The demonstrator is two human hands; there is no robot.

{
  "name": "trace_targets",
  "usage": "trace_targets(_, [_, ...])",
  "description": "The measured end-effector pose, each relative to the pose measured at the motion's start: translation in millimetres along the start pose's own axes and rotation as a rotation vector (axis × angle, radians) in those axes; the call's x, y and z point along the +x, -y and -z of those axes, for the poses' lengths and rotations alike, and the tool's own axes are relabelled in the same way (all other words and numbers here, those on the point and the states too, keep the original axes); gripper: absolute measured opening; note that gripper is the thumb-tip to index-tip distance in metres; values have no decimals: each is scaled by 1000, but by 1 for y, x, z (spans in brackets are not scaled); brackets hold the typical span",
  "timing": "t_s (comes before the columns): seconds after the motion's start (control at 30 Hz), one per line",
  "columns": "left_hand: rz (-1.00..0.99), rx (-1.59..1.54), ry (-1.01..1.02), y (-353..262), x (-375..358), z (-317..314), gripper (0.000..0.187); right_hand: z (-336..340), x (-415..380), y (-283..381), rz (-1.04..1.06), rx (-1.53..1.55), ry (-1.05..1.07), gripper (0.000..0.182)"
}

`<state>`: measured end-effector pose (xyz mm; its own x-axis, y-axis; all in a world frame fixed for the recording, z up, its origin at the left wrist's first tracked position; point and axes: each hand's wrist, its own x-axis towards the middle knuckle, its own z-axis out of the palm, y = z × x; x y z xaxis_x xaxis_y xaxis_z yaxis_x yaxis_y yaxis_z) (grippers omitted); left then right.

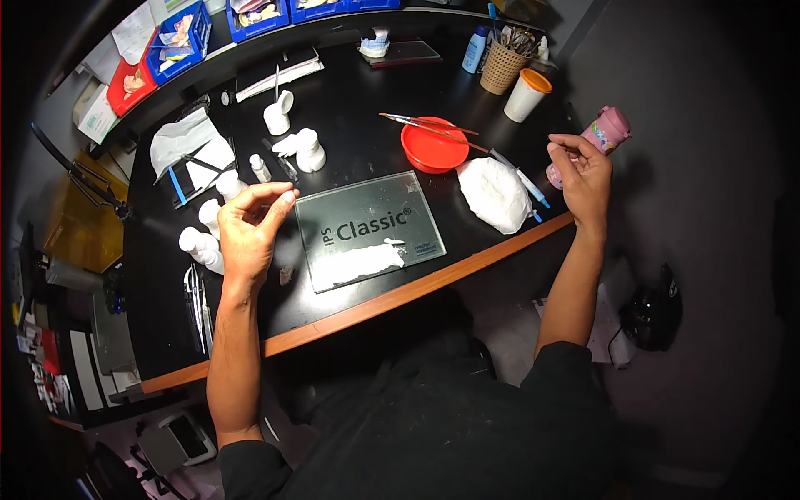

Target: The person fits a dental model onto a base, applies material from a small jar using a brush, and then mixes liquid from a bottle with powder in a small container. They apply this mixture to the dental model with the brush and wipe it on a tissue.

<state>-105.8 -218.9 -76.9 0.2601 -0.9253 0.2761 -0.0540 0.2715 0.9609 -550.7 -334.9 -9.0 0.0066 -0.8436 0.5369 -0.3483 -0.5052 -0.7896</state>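
The left hand (250, 229) is bent beside the upper left corner of the glass plate (362, 198), thumb and fingertips nearly together — whether they pinch anything, I cannot tell. The plate lies on the black table (350, 104) near its wooden edge, white material (358, 262) spread along its lower part. The right hand (587, 179), fingers curled toward the thumb, overlaps the pink bottle (614, 127) in view — its grip is equally unclear — with a white pad (493, 196) to its left.

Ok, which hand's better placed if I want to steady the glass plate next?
Probably your left hand: its fingertips are right by the corner of the glass plate. Your right hand is farther off, past the white pad and near the pink bottle.
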Motion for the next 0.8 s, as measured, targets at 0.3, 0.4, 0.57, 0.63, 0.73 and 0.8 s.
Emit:
trace_targets(0.3, [-17,13,-39,-1,2,2,17,3,-14,-19,-53,-44,62,13])
trace_targets(0.4, [-9,-26,-82,-2,4,2,17,2,-17,-17,-79,-45,88,14])
trace_targets(0.57, [-74,-23,-130,-1,6,8,16,-11,-23,-10,-23,-47,126,13])
trace_targets(0.63, [-120,-62,-197,-1,8,13,16,-21,-26,-2,-3,-103,176,12])
trace_targets(0.73, [-258,-23,-384,-4,13,20,13,-46,-30,20,65,-161,281,10])
trace_targets(0.8, [-399,5,-478,-5,16,23,13,-69,-31,43,169,-203,377,11])
